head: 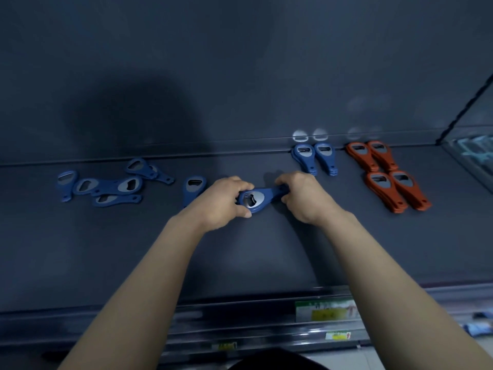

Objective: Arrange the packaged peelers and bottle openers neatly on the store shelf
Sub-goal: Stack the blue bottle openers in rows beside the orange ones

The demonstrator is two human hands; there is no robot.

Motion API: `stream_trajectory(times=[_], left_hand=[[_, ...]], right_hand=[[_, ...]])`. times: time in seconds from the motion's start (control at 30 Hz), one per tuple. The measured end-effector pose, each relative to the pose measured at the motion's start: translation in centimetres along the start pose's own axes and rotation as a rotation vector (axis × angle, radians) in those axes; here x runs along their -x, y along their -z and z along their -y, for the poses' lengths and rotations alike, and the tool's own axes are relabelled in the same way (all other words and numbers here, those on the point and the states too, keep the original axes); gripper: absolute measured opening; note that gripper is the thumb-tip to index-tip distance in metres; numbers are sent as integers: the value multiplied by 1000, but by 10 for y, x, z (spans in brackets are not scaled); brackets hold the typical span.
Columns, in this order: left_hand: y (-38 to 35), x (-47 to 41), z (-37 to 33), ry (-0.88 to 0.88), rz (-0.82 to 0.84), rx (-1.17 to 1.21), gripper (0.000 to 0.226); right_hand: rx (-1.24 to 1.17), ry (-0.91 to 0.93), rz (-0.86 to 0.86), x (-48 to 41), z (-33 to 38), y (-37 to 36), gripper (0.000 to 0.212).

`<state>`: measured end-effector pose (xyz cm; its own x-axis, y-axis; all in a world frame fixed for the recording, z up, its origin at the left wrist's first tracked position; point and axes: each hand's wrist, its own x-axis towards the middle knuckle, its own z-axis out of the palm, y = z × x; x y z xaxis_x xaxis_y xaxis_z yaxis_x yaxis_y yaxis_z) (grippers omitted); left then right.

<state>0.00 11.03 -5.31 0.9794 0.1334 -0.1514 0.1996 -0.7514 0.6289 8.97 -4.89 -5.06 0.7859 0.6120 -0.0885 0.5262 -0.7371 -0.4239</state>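
Blue bottle opener [256, 200] is held just above the middle of the shelf [240, 263], between both hands.

Front edge of shelf: price labels [324, 311] in green and yellow on the rail, toward the right. Print is too blurred to read, and no brand is legible anywhere.

Mid shelf: left hand [224, 204] grips the wide metal-faced head, fingers [240, 186] curled over the top and thumb under. Right hand [304, 196] pinches the narrow handle end. The long axis runs left to right, handle end slightly farther back. Whether it is one opener or a thin stack I cannot tell.

Just left of the left hand lies a loose blue opener [193, 186], head toward the back. Farther left are jumbled blue openers [112, 186], crossing at mixed angles.

Back edge, right of centre: two blue stacks [314, 157], heads against the back ledge. Orange stacks [386, 174] sit in two rows toward the right end.

Judgement: the held piece needs turning head-to-back to match the blue stacks; the right hand is nearer them.
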Motion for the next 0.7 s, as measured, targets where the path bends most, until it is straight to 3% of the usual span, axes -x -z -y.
stream_trajectory(times=[0.3, 0.4, 0.5, 0.6, 0.7], left_hand=[[-2, 10, -6, 28, -66, -2, 58], [4, 23, 3, 63, -271, -123, 51], [8, 41, 14, 257, -549, -273, 48], [4, 54, 17, 487, -576, -242, 59], [-6, 56, 13, 528, -594, -198, 48]], right_hand=[[22, 70, 24, 1, -1, 6, 32], [51, 77, 32, 0, -1, 6, 31], [87, 101, 46, 0, -1, 7, 36], [99, 135, 51, 2, -1, 5, 39], [69, 156, 22, 2, 0, 2, 28]])
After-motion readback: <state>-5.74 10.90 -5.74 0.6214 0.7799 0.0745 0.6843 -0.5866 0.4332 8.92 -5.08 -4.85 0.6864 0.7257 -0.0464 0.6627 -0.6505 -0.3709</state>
